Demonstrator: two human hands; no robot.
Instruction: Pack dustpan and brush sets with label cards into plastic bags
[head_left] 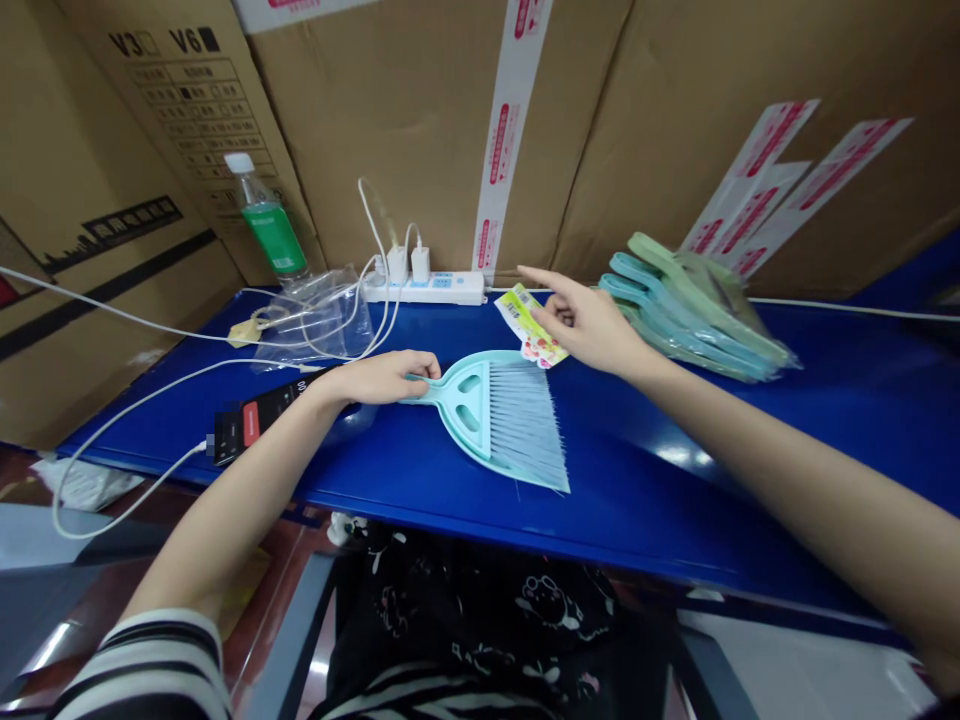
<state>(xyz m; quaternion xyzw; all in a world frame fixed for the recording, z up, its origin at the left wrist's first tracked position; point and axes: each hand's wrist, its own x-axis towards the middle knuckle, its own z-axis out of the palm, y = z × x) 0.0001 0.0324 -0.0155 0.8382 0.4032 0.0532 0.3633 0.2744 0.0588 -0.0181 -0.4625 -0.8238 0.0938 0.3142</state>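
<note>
A mint-green hand brush with pale bristles (501, 408) lies in a matching dustpan on the blue table (675, 450). My left hand (386, 377) is closed round the brush handle at its left end. My right hand (589, 322) hovers over a small yellow printed label card (529, 326) beside the brush. Its index finger is stretched out to the left while the other fingers curl in, touching the card's right edge.
A stack of bagged green and blue brush sets (694, 305) lies at the right. A white power strip (433, 288) with chargers, loose cables, a clear plastic bag (319, 320), a green-labelled bottle (266, 220) and a black phone (259, 420) sit at the left. Cardboard boxes stand behind the table.
</note>
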